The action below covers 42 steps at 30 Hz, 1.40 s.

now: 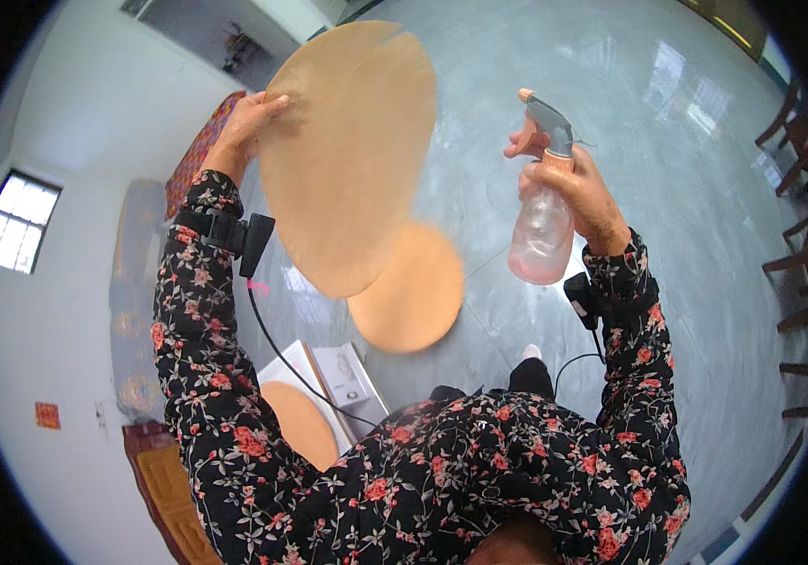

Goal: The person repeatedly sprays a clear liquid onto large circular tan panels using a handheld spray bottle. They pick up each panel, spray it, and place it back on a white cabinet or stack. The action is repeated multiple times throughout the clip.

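My left hand (pixel 252 123) pinches the left edge of a thin, tan oval sheet (pixel 354 155), whose material I cannot tell. The sheet hangs tilted, and its lower end overlaps my view of a round tan piece (pixel 411 296) beyond it. A spray bottle (pixel 541 244) with a grey and peach trigger head is upright in my right hand (pixel 573 183), with fingers around its neck and near the trigger. A little pinkish liquid shows at its bottom. Another tan rounded sheet (pixel 301 424) lies on a white box at the lower left, partly hidden by my sleeve.
White boxes (pixel 347 374) stand on the glossy grey floor (pixel 622 212) near my left side. Wooden chairs (pixel 802 268) line the right. A patterned red cloth (pixel 202 148) and a brown padded seat (pixel 171 494) are at the left by the wall. Cables run from both wrist straps.
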Available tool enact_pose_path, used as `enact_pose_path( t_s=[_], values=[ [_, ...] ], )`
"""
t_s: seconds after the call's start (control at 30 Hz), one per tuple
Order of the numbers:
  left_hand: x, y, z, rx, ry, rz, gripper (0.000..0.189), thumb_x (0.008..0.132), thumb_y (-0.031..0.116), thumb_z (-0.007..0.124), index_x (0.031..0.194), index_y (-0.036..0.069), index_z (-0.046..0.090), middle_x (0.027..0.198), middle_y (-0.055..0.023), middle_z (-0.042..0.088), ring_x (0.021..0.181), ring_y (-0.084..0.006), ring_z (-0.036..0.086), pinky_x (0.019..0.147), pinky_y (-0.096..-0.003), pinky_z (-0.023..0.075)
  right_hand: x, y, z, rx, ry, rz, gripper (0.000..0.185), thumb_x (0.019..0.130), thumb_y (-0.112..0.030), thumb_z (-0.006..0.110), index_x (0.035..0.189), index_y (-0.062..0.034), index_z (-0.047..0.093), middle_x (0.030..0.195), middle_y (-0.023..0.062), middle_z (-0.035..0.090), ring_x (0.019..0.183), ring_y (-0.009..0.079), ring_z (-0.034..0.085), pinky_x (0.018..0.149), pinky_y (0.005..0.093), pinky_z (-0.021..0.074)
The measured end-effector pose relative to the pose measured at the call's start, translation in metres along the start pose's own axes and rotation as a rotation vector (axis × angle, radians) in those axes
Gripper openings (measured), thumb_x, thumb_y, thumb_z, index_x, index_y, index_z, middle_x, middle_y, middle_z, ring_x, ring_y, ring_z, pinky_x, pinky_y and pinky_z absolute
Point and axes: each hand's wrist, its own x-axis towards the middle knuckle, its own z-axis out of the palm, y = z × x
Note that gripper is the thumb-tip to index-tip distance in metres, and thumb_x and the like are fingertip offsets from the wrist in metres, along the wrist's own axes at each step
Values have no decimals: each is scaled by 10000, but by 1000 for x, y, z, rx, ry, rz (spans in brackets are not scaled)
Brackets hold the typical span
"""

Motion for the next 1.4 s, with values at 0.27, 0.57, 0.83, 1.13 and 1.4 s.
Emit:
enact_pose_path(
  t_s=[0.27,0.57,0.83,1.13,1.4],
  values=[
    [63,-18,74,-1,-195,112,338,907,158,550,1180,-40,544,1065,-109,629,894,-196,636,801,-335,525,-7,-15,-48,-135,133,-111,320,780,-155,643,1046,4,565,950,61,593,798,129,572,713,287,484],
    [121,-17,173,-157,-340,222,315,907,152,550,1138,-62,550,1016,-136,633,829,-203,648,717,-342,548,-50,-16,-95,-210,285,-12,431,781,-125,646,1183,-27,524,926,26,568,744,109,553,703,261,472],
    [153,6,187,-140,-229,221,303,935,152,509,1157,-51,538,1068,-131,624,900,-236,636,781,-371,531,-54,-23,-54,-154,105,197,386,777,-118,646,1134,-15,541,938,9,567,791,96,550,726,232,445],
    [173,21,146,-166,-149,271,311,945,163,497,1165,-55,520,1085,-141,614,933,-245,626,807,-357,524,-58,28,-35,-192,106,180,213,747,-108,620,925,-16,550,737,-8,528,667,77,490,623,249,418],
    [136,32,97,-172,-171,265,317,939,139,492,1181,-65,510,1080,-149,614,928,-260,634,803,-367,533,-66,84,-81,-138,302,339,191,738,-93,629,906,-42,554,766,16,543,637,95,522,587,264,441]
  ],
)
